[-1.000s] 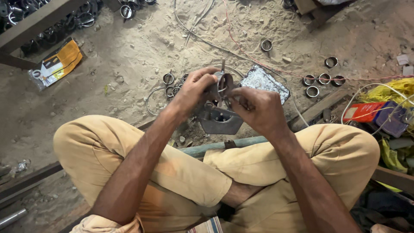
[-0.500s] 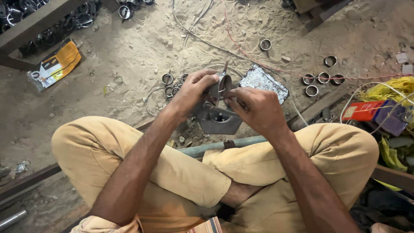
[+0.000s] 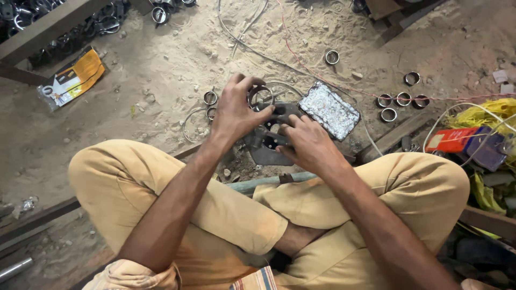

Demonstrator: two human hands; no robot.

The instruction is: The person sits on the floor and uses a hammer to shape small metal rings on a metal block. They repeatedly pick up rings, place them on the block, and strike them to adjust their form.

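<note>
While we sit cross-legged on the sandy floor (image 3: 134, 107), we work over a dark metal block (image 3: 269, 145) that rests on the ground just ahead of our crossed shins. The left hand (image 3: 236, 110) holds a metal ring (image 3: 260, 95) upright between thumb and fingertips, directly above the block; its grip is closed on the ring's rim, which leaves the bore open to view. The right hand (image 3: 306, 142) lies across the near side of the block, fingers curled over it. We judge that this hand steadies the block, but we cannot tell whether its grip is clenched on a part or only pressing down, because the fingers hide the contact.

The ring is a short steel band, dull grey with a brighter edge, round and hollow. The block is dark and flat-sided, with at least one round hole showing beside the right fingertips.

A foil-covered tray (image 3: 329, 110) lies just beyond the right hand, touching or nearly touching the block. More rings lie loose on the floor: a few (image 3: 210, 98) just left of the left hand, and a row (image 3: 400, 100) well apart to the right. A pipe (image 3: 269, 182) runs across our shins beneath the wrists. A yellow packet (image 3: 75, 75) lies far left.
</note>
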